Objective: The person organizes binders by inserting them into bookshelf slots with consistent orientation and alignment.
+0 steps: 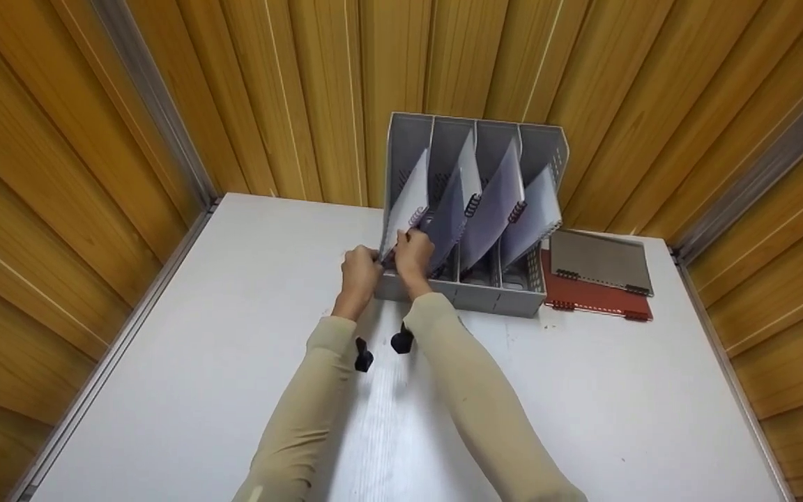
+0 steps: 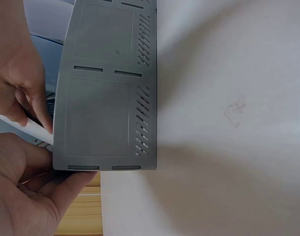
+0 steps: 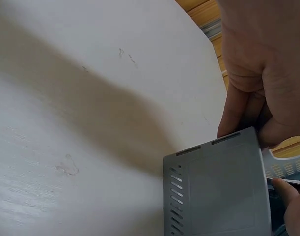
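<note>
A grey file holder with several upright compartments stands at the back of the table. A pale spiral notebook leans in its leftmost compartment. My right hand reaches over the low front wall and pinches this notebook's lower front edge; the left wrist view shows the white edge under the right hand's fingers. My left hand grips the holder's front left corner, its thumb and fingers around the side wall, also seen as a hand in the right wrist view.
Three more spiral notebooks, one of them pale violet, lean in the other compartments. Right of the holder a grey-brown notebook lies partly over a red one. Wood-look panels close off the back and sides of the white table.
</note>
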Demonstrator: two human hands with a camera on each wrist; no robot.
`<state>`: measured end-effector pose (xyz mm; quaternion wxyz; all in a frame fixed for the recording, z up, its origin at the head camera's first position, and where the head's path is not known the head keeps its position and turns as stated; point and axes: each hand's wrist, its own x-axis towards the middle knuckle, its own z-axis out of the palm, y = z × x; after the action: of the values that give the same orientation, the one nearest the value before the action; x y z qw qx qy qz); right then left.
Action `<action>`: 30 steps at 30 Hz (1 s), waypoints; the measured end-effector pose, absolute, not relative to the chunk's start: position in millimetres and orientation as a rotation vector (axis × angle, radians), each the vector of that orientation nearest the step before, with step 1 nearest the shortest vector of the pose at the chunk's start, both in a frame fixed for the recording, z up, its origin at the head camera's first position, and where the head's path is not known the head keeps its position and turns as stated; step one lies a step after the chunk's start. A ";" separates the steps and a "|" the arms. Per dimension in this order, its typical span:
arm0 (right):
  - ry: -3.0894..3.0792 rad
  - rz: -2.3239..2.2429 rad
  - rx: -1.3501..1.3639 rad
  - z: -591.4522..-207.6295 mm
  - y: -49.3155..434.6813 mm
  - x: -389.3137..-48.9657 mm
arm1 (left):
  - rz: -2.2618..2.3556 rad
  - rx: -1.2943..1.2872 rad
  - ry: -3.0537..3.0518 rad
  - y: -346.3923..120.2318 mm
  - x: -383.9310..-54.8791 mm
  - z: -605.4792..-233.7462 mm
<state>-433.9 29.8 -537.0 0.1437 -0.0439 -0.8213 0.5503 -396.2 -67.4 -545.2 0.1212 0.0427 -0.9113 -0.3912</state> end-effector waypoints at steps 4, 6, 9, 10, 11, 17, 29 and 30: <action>-2.432 1.578 -0.207 -541.1 26.6 -438.7 | -1.111 0.100 -2.668 -66.9 -395.8 -544.3; -2.467 1.568 -0.226 -541.4 25.8 -440.4 | -1.104 0.090 -2.666 -66.9 -395.5 -543.5; -2.483 1.612 -0.224 -541.0 25.2 -442.3 | -1.111 0.101 -2.653 -67.8 -395.3 -543.4; -2.483 1.632 -0.222 -540.9 25.2 -442.5 | -1.113 0.107 -2.650 -68.0 -395.4 -543.7; -2.484 1.645 -0.219 -541.2 25.3 -442.8 | -1.116 0.111 -2.648 -68.1 -395.6 -544.1; -2.516 1.713 -0.184 -544.5 29.7 -439.3 | -1.120 0.119 -2.653 -68.9 -394.7 -547.7; -2.490 2.044 0.226 -529.4 79.7 -395.1 | -1.121 0.123 -2.661 -66.0 -393.6 -546.2; -2.497 2.007 0.293 -529.6 87.1 -389.2 | -1.127 0.128 -2.661 -65.7 -393.3 -545.8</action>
<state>-389.2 87.1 -529.6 -0.0379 0.0910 -0.7756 0.6235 -393.3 -65.7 -545.8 0.1242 0.0439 -0.9128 -0.3866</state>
